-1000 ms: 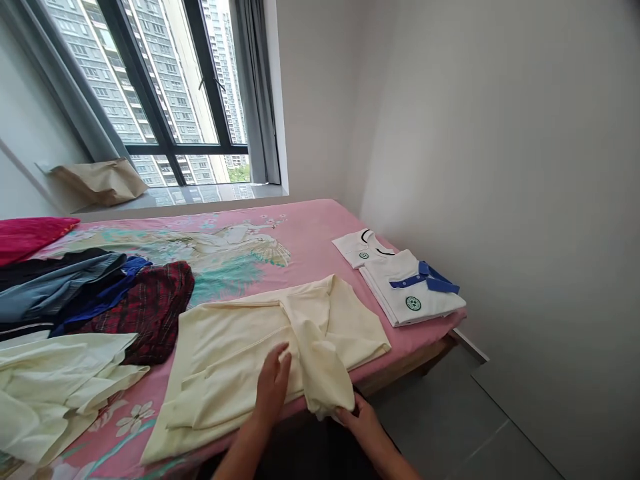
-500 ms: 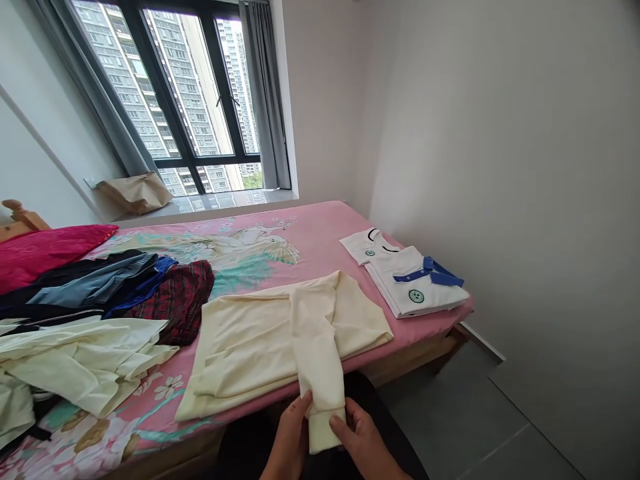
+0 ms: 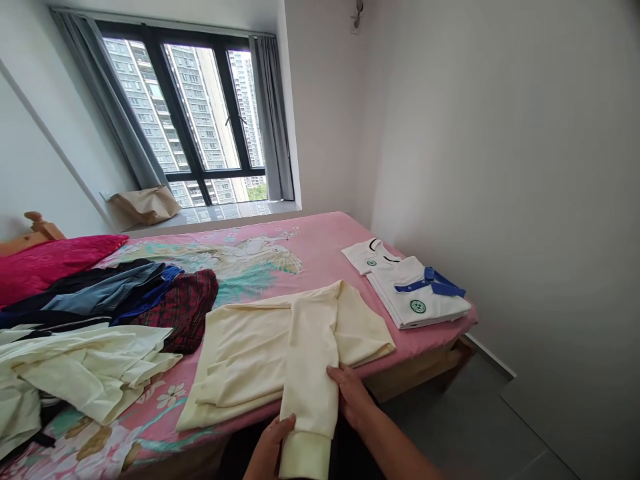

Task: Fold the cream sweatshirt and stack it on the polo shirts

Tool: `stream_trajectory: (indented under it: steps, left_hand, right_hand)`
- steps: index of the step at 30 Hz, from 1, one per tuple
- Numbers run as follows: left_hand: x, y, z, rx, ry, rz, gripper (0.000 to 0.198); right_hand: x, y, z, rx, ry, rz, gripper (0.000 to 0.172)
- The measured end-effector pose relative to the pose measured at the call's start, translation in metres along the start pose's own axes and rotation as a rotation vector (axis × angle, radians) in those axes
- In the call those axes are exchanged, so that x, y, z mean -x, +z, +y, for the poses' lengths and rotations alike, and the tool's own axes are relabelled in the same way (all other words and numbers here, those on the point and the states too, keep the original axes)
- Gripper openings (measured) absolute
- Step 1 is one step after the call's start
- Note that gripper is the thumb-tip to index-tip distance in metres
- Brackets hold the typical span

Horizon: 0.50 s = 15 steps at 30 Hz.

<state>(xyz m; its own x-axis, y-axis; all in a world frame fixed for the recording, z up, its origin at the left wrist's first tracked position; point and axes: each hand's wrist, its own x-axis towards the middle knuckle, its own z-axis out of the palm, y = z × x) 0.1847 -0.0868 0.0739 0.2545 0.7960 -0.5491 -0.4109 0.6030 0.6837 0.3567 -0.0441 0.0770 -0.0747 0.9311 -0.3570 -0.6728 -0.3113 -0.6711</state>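
A cream long-sleeved top [image 3: 250, 347] lies partly folded on the pink bed [image 3: 310, 253], one sleeve [image 3: 307, 393] hanging over the near edge. My left hand [image 3: 273, 443] grips the sleeve near its cuff from the left, thumb on top. My right hand [image 3: 353, 393] presses the sleeve's right edge at the bed's rim, fingers closed on the cloth.
Two folded white polo shirts [image 3: 415, 293] lie at the bed's right edge by the wall. A pile of dark and plaid clothes [image 3: 140, 300], another cream garment [image 3: 85, 367] and a magenta pillow [image 3: 50, 260] fill the left. A brown bag [image 3: 145, 203] sits on the windowsill.
The sleeve has been smoothed down over the bed's edge. My right hand moved up from the cuff to the sleeve's side; my left hand stays near the cuff. The camera tilted up.
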Motion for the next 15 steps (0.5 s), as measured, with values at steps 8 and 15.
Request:
stream_trajectory:
  steps: [8, 15]
  left_hand:
    - [-0.003, -0.011, -0.015, 0.088, -0.009, 0.053, 0.018]
    - [-0.007, -0.016, -0.028, -0.002, 0.079, -0.055, 0.037]
  right_hand:
    - [0.049, -0.014, 0.030, 0.011, 0.374, -0.259, 0.061]
    - [0.055, -0.026, 0.081, 0.113, 0.198, -0.173, 0.058]
